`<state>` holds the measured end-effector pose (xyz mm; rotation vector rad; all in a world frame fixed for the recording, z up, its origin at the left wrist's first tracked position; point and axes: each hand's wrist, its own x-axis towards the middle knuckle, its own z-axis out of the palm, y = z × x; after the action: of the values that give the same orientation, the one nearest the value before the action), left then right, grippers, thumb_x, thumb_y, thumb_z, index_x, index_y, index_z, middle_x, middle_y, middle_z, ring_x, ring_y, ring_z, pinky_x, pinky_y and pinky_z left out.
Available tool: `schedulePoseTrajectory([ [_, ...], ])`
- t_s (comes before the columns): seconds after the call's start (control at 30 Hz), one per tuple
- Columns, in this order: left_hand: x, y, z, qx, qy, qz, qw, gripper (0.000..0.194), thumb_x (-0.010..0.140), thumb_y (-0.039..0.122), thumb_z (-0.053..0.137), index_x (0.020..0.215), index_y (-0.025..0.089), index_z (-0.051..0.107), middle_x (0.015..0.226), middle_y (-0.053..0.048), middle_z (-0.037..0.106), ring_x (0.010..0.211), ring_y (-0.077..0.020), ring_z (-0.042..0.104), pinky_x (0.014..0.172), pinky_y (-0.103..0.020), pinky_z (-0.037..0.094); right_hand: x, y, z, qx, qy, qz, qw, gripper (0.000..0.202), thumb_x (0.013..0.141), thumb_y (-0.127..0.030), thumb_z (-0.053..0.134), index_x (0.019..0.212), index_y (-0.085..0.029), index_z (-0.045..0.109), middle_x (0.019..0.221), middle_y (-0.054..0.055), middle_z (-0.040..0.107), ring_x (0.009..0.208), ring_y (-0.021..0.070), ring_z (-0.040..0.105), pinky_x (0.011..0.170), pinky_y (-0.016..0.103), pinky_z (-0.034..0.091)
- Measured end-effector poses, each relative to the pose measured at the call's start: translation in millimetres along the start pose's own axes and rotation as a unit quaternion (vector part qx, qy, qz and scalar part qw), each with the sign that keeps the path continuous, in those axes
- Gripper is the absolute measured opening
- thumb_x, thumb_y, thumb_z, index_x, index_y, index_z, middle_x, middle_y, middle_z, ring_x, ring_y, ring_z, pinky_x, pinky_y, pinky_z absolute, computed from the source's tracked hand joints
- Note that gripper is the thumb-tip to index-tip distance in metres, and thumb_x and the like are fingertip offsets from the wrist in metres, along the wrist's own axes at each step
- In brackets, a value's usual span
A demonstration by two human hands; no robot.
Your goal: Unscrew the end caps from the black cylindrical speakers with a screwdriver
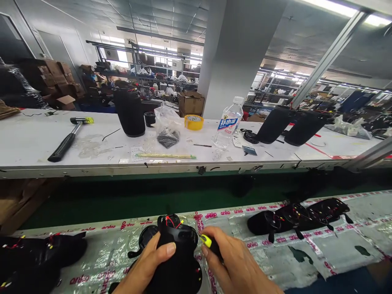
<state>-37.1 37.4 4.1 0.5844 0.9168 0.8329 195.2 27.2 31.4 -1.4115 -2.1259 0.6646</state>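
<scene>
Head view: left hand (147, 265) clasps black cylinder (176, 267); right hand (240, 263) grips yellow-black tool (206, 240) (red wires (169, 220) exposed, seemingly unfinished).

On the white bench (30, 139) there are three black cylinders (130, 113), one hammer (70, 141), one bottle (228, 124), one roll of yellow tape (193, 122) and two clear plastic bags (168, 124) (one is way over on the right). Nearer, there is one yellow-and-black tool handle (207, 241), one held black cylinder (176, 261) and at least three black casings (292, 218) at the right; the left pile (39, 261) overlaps too much to count.
</scene>
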Motion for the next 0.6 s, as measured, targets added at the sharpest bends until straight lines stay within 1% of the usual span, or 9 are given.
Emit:
schedulePoseTrajectory([
  [0.07,0,-2,-0.1,0.002,-0.003,0.000,1.000,0.060,0.080,0.046,0.081,0.129,0.018,0.062,0.113,-0.013,0.079,0.107,-0.0357,0.074,0.078,-0.038,0.059,-1,1,1,-0.035,-0.012,-0.038,0.999,0.021,0.103,-0.029,0.052,0.123,-0.032,0.056,0.104,-0.001,0.074,0.086,0.0210,0.074,0.072,0.031,0.054],
  [0.17,-2,-2,1.0,-0.006,-0.020,0.010,1.000,0.061,0.079,0.043,0.083,0.131,0.019,0.062,0.116,-0.014,0.079,0.111,-0.0371,0.073,0.081,-0.040,0.060,-3,2,6,-0.117,-0.039,-0.088,0.989,0.021,0.100,-0.028,0.058,0.120,-0.032,0.058,0.093,-0.002,0.071,0.076,0.0226,0.074,0.060,0.030,0.052],
  [0.23,-2,-3,-0.9,-0.020,-0.022,0.015,0.999,0.062,0.078,0.041,0.084,0.132,0.020,0.063,0.117,-0.014,0.079,0.112,-0.0376,0.073,0.086,-0.042,0.060,-5,3,7,-0.125,-0.023,-0.093,0.988,0.022,0.102,-0.028,0.055,0.123,-0.031,0.058,0.089,-0.002,0.070,0.073,0.0225,0.073,0.059,0.030,0.051],
  [0.27,-2,-4,-3.0,-0.032,-0.020,0.014,0.999,0.061,0.078,0.041,0.084,0.132,0.020,0.063,0.116,-0.014,0.080,0.112,-0.0378,0.073,0.088,-0.044,0.060,-5,4,7,-0.105,-0.004,-0.088,0.991,0.023,0.104,-0.029,0.052,0.126,-0.031,0.057,0.092,-0.001,0.071,0.075,0.0223,0.073,0.062,0.031,0.053],
  [0.33,-1,-6,-7.9,-0.061,-0.023,0.003,0.998,0.061,0.079,0.043,0.082,0.132,0.020,0.064,0.114,-0.014,0.081,0.112,-0.0381,0.073,0.094,-0.046,0.058,-3,5,6,-0.029,0.033,-0.057,0.997,0.027,0.106,-0.032,0.049,0.132,-0.032,0.055,0.104,0.000,0.074,0.086,0.0217,0.074,0.073,0.032,0.056],
  [0.37,-1,-7,-9.8,-0.070,-0.030,-0.004,0.997,0.062,0.079,0.045,0.081,0.133,0.019,0.064,0.115,-0.014,0.081,0.113,-0.0386,0.073,0.095,-0.046,0.058,-1,4,6,0.015,0.039,-0.029,0.999,0.029,0.105,-0.034,0.051,0.134,-0.033,0.055,0.110,0.001,0.074,0.092,0.0217,0.074,0.079,0.033,0.056],
  [0.43,-1,-8,-10.1,-0.064,-0.044,-0.018,0.997,0.069,0.079,0.047,0.081,0.138,0.020,0.061,0.118,-0.015,0.079,0.114,-0.0392,0.072,0.095,-0.046,0.058,4,3,6,0.086,0.032,0.034,0.995,0.036,0.101,-0.039,0.060,0.136,-0.034,0.056,0.118,0.001,0.074,0.102,0.0226,0.072,0.085,0.033,0.056],
  [0.5,-1,-7,-4.2,-0.030,-0.052,-0.013,0.998,0.076,0.078,0.046,0.083,0.145,0.021,0.054,0.123,-0.015,0.077,0.115,-0.0398,0.071,0.092,-0.046,0.058,9,1,9,0.128,0.019,0.070,0.989,0.042,0.095,-0.043,0.067,0.135,-0.032,0.059,0.121,0.003,0.073,0.109,0.0245,0.070,0.091,0.035,0.055],
  [0.6,-3,-4,11.4,0.053,-0.044,0.032,0.997,0.079,0.078,0.047,0.084,0.145,0.021,0.051,0.132,-0.015,0.073,0.117,-0.0392,0.069,0.097,-0.048,0.056,13,2,16,0.176,0.036,0.105,0.978,0.047,0.091,-0.049,0.070,0.132,-0.026,0.063,0.129,0.008,0.069,0.120,0.0285,0.064,0.103,0.041,0.049],
])
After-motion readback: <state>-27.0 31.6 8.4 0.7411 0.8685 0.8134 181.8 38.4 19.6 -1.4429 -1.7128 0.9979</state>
